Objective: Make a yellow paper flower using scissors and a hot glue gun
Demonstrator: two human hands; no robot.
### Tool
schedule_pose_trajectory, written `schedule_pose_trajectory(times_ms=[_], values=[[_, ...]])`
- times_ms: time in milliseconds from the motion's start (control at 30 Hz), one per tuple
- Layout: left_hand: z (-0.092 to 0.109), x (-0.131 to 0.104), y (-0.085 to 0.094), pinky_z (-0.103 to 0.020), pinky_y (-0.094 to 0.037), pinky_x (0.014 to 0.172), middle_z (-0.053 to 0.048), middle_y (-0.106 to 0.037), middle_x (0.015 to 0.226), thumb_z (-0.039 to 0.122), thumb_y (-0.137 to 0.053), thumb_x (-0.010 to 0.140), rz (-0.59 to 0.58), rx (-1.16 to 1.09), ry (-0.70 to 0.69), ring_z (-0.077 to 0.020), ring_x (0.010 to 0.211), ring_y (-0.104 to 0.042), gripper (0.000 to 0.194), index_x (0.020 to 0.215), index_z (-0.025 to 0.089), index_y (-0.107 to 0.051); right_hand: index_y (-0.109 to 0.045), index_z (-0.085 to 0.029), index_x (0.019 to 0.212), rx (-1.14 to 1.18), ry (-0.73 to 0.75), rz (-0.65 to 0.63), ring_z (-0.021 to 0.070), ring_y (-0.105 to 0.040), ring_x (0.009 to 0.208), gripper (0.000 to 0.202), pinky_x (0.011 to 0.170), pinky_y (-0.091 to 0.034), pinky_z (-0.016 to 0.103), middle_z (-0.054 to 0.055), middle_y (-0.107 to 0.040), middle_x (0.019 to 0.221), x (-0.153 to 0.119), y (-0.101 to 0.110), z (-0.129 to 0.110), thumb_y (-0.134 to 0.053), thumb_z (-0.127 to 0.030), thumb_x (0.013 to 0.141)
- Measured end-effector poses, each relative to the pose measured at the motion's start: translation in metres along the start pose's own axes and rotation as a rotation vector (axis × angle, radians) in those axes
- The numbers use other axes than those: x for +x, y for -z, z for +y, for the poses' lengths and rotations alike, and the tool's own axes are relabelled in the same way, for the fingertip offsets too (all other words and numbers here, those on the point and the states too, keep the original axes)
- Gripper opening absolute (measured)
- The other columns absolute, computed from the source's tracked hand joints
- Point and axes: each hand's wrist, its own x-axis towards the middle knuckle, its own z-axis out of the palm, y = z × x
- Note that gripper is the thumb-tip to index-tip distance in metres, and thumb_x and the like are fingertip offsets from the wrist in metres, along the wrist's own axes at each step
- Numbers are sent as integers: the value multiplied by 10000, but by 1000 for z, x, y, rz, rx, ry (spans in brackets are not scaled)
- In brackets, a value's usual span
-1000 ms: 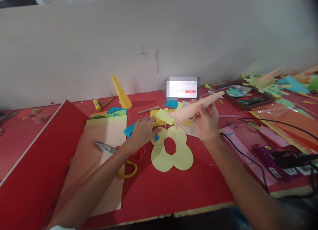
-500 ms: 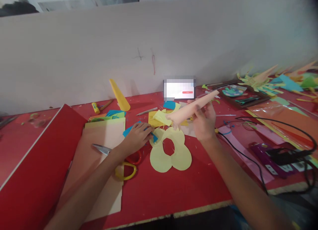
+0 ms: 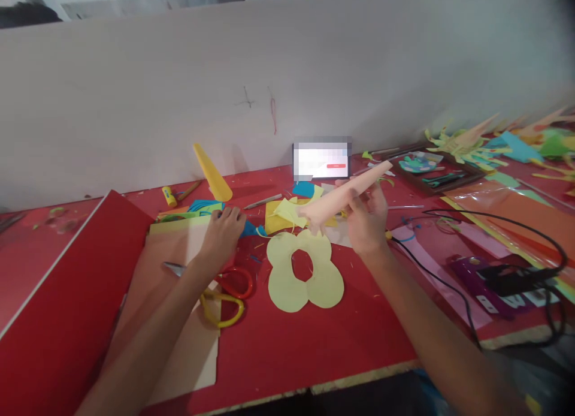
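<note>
My right hand (image 3: 369,218) is closed around a rolled peach paper cone (image 3: 345,194), held tilted above the table with its narrow end up to the right and a notched edge at its wide end. My left hand (image 3: 224,231) has its fingers curled over a piece of blue paper (image 3: 252,228), which sticks out on its right side; the fingertips are partly hidden. Between the hands, a pale yellow flower-shaped paper (image 3: 306,293) with a hole in its middle lies flat. Scissors (image 3: 233,284) with red and yellow handles rest below my left forearm, partly on the peach sheets (image 3: 179,344).
A yellow paper cone (image 3: 212,173) stands by the wall, near a glue stick (image 3: 169,196). Behind the paper scraps a phone (image 3: 321,159) leans upright. At right are a brown tray (image 3: 431,185), a purple box (image 3: 471,278) and a black cable (image 3: 444,278). A red board (image 3: 76,290) rises at left.
My left hand has moved left and away from me, off the flower's edge, and the blue paper has shifted with it. My right hand still holds the cone in nearly the same place.
</note>
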Motion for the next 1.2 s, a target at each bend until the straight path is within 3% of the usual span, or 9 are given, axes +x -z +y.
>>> schedule_pose_trajectory(times_ms=[67, 167, 300, 433, 600, 767, 867, 1033, 1200], values=[[12, 3, 10, -505, -419, 908, -196, -663, 1162, -4, -423, 896, 41, 23, -8, -381, 1101, -599, 403, 1164, 162, -675, -658, -305, 1070, -2, 4, -6, 249, -740, 1131, 382, 1103, -557, 474, 14, -787, 1072, 0, 0, 0, -885, -448, 798], [38, 8, 18, -479, -438, 923, -155, -687, 1215, 45, -468, 944, 129, -127, -158, -342, 1126, -612, 346, 1168, 194, -686, -659, -304, 1091, -14, 11, -15, 246, -743, 1119, 370, 1083, -569, 470, 18, -788, 1078, -1, 0, -1, -868, -445, 820], [61, 15, 11, -502, -404, 1048, -113, -730, 1088, 60, -509, 966, 152, -128, -396, -296, 1096, -647, 264, 1048, 190, -723, -651, -294, 1114, -21, 46, -9, 243, -749, 1096, 382, 1050, -589, 458, 19, -791, 1074, -1, -1, 0, -861, -433, 827], [50, 14, -8, -454, -469, 915, -121, -727, 1030, 95, -551, 964, 72, -126, -357, -292, 1008, -682, 213, 1097, 159, -704, -650, -287, 1080, -11, 56, -1, 235, -753, 1083, 329, 1033, -593, 443, 19, -795, 1069, 0, -1, 1, -851, -397, 843], [25, 7, -24, -405, -499, 853, -134, -641, 1287, 193, -493, 1026, -18, -181, -197, -280, 1061, -672, 347, 1366, 204, -558, -646, -288, 1105, -39, 53, -20, 242, -742, 1105, 335, 1028, -592, 451, 30, -791, 1085, 2, 3, 1, -831, -420, 858], [21, 6, -32, -380, -509, 846, -110, -637, 1169, 211, -449, 1051, -116, -278, -187, -256, 991, -663, 183, 1134, 205, -612, -635, -289, 1097, -58, 34, -38, 241, -741, 1110, 331, 1001, -599, 434, 34, -778, 1100, 1, 5, 4, -825, -425, 863], [24, 6, -33, -384, -505, 864, -110, -673, 1136, 149, -409, 1049, -132, -290, -222, -258, 996, -675, 212, 1118, 198, -603, -632, -289, 1081, -56, 28, -35, 232, -750, 1079, 322, 972, -601, 415, 25, -773, 1081, 0, 5, 6, -828, -421, 862], [26, 6, -26, -397, -519, 880, -108, -690, 1239, 131, -411, 1051, -154, -225, -263, -275, 1058, -707, 364, 1382, 235, -520, -648, -287, 1084, -14, -11, -31, 222, -755, 1053, 339, 916, -609, 374, 21, -781, 1047, -1, 4, 8, -852, -405, 840], [25, 9, -17, -378, -535, 881, -98, -703, 1237, 119, -436, 1039, -219, -130, -331, -269, 1051, -722, 348, 1340, 243, -557, -641, -288, 1053, -12, -23, -30, 224, -752, 1060, 329, 912, -612, 373, 16, -776, 1032, -1, 4, 9, -854, -414, 835]])
